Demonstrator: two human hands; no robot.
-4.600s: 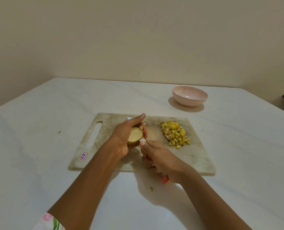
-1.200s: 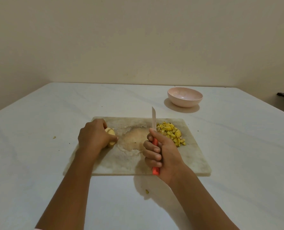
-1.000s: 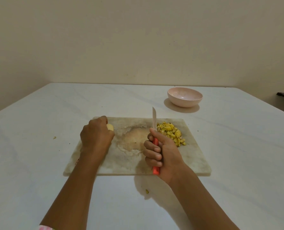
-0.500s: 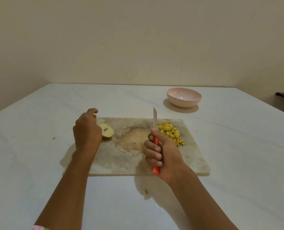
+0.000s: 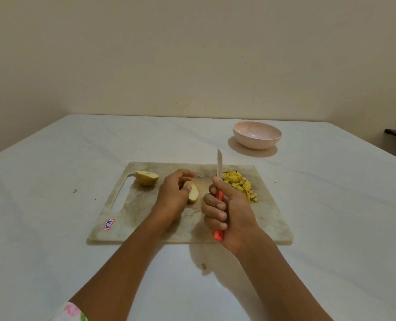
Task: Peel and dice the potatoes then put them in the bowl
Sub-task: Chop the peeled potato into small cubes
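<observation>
1 potato half [image 5: 192,193] is lying mid-board, the left hand [image 5: 172,195] curling round it; the other half [image 5: 146,177] is sitting by the cutting board's [image 5: 146,225] handle slot. The right hand [image 5: 229,212] is gripping the knife [image 5: 219,167], blade up. The rounded piece could be rolling under the cut, drawing the blade onto fingertips. 0.5 s ago, the left hand was beside the far-left half.
</observation>
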